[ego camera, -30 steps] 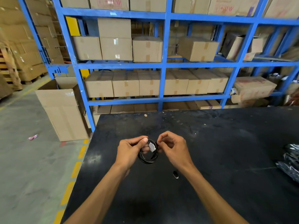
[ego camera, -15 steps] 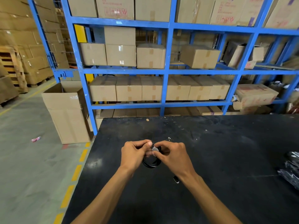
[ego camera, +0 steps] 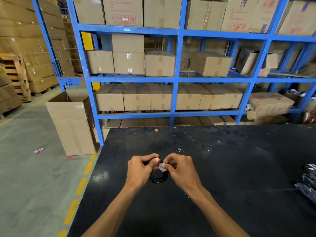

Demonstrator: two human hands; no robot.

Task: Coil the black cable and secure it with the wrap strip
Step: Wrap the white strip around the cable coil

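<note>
The black cable (ego camera: pixel 158 179) is wound into a small round coil held just above the black table (ego camera: pixel 239 168), between the two hands near the table's left-front area. The coil's loop hangs downward from the fingers, its flat face turned roughly toward the camera; its top is hidden behind the fingers. The left hand (ego camera: pixel 140 170) is closed around the coil's upper left side. The right hand (ego camera: pixel 182 170) pinches the pale wrap strip (ego camera: pixel 162 167) at the coil's top, thumb and fingers pressed together on it. The tabletop is dark, scuffed and dusty, with crumpled black plastic bags (ego camera: pixel 307 183) at its right edge. Behind stands a blue steel rack (ego camera: pixel 176 79) stacked with cardboard boxes, and an open carton (ego camera: pixel 71 122) sits on the grey concrete floor to the left.
</note>
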